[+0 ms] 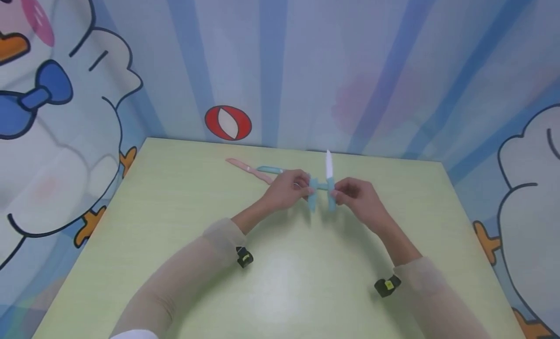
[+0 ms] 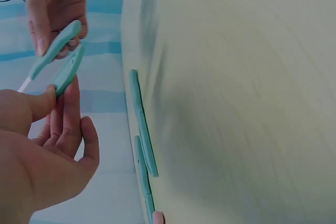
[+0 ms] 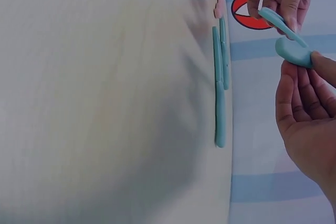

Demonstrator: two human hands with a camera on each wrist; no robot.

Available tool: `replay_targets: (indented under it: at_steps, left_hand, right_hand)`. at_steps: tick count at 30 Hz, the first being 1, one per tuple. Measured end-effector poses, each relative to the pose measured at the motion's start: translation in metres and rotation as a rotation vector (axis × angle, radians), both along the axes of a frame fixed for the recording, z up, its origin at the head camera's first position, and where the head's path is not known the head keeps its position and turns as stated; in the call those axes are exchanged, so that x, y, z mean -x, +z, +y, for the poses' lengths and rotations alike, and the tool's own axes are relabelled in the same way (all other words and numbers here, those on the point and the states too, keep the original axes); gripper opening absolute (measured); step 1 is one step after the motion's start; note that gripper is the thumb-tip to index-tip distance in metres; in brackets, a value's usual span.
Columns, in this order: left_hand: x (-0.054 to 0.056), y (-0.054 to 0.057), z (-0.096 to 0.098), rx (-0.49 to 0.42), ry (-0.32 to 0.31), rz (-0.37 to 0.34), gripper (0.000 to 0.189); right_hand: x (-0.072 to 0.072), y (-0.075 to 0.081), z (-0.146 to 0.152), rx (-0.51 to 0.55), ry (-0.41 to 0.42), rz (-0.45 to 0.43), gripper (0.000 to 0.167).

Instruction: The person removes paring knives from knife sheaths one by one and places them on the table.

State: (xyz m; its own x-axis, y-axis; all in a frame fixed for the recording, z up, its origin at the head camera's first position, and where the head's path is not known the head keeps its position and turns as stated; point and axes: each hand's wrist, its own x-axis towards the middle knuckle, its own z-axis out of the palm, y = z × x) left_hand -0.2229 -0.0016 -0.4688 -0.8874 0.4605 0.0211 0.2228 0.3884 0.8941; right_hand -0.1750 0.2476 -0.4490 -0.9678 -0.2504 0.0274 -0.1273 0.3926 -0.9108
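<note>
My right hand (image 1: 360,198) pinches the teal handle of a small knife (image 1: 329,169), whose white blade points up and away. Facing it, my left hand (image 1: 286,189) holds a teal sheath-like piece (image 1: 312,199) between thumb and fingers. In the left wrist view the knife's handle (image 2: 55,51) and the teal piece (image 2: 69,71) are close together, the blade mostly out of frame. The right wrist view shows the rounded handle end (image 3: 291,53) above my right fingers.
Beyond the hands, near the table's back edge, lie a pink knife (image 1: 249,169) and teal knives (image 3: 220,114), one partly behind my left hand. A cartoon-printed backdrop (image 1: 306,71) rises right behind the pale table (image 1: 271,290).
</note>
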Motion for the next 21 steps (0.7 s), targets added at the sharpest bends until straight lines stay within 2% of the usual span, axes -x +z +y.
replay_targets:
  at_steps: [4,10,14,21]
  left_hand:
    - [-0.006,-0.003,0.004,0.01,0.092,-0.017,0.027]
    - [-0.017,-0.006,0.008,0.057,0.155,-0.069,0.021]
    - [-0.021,-0.009,0.008,0.099,0.16,-0.055,0.022]
    - [-0.022,-0.019,0.011,0.175,0.116,-0.015,0.018]
  right_hand:
    - [-0.003,-0.008,-0.003,0.048,-0.048,-0.051,0.023]
    - [-0.008,-0.016,-0.008,0.054,-0.074,-0.118,0.023]
    - [-0.011,-0.023,-0.009,0.029,-0.072,-0.152,0.024]
    - [-0.014,-0.03,-0.009,0.019,-0.058,-0.188,0.024]
